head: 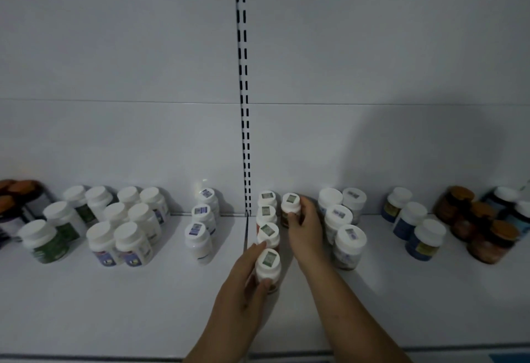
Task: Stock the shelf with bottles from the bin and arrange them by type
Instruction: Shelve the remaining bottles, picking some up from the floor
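Two bare arms reach in from the bottom edge, and the elbows are cut off there. On the white shelf [114, 319] the left hand [243, 285] has its fingers [253, 251] wrapped round a small white-capped bottle [268, 266] at the front of a short row. Its thumb presses the near side, and the label is hidden behind the hand.

Just past those fingers stand three more bottles of the same kind [267, 219], one behind the other, going back to the wall. Each cap has a little sticker, too blurry to read.

The right hand [305, 228] reaches further back. It grips another small bottle [291, 205] by the side, right beside the back of that row. I cannot see its fingertips; they curl round behind the bottle.

Close to the right of this hand is a bunch of bigger white bottles [348, 243]. Far off to the left of the left hand sit many white-capped bottles [120, 228]. At both edges, dark bottles with orange caps [487, 236] are dim and partly cut off.
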